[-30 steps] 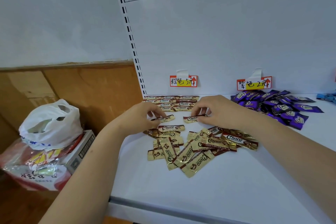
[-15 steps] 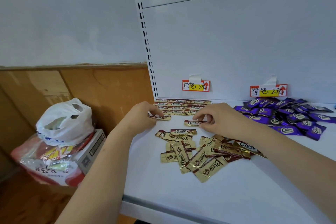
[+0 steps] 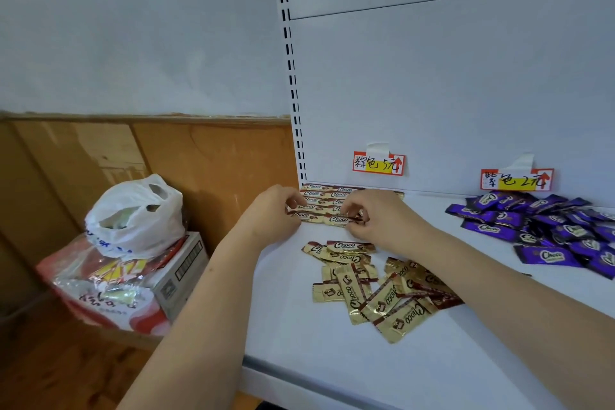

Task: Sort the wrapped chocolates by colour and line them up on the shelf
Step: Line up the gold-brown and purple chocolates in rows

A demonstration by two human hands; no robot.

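Note:
On the white shelf (image 3: 332,366) gold-wrapped chocolates lie in neat rows (image 3: 324,194) against the back panel. My left hand (image 3: 271,215) pinches a gold chocolate (image 3: 307,216) at the front of those rows. Beside it my right hand (image 3: 379,220) pinches another gold chocolate (image 3: 339,220); both wrappers lie flat on the shelf, end to end. A loose heap of gold chocolates (image 3: 376,286) lies nearer to me. A heap of purple chocolates (image 3: 545,226) sits at the right.
Two handwritten price tags (image 3: 378,163) (image 3: 517,179) are taped to the back panel. A slotted upright (image 3: 289,70) marks the shelf's left end. Left of the shelf, a white plastic bag (image 3: 133,216) sits on a carton and red snack packs (image 3: 109,293), before a wooden wall.
Both hands have carried their gold chocolates back toward the neat rows and now hold them down at the front of the rows. The camera has swung left.

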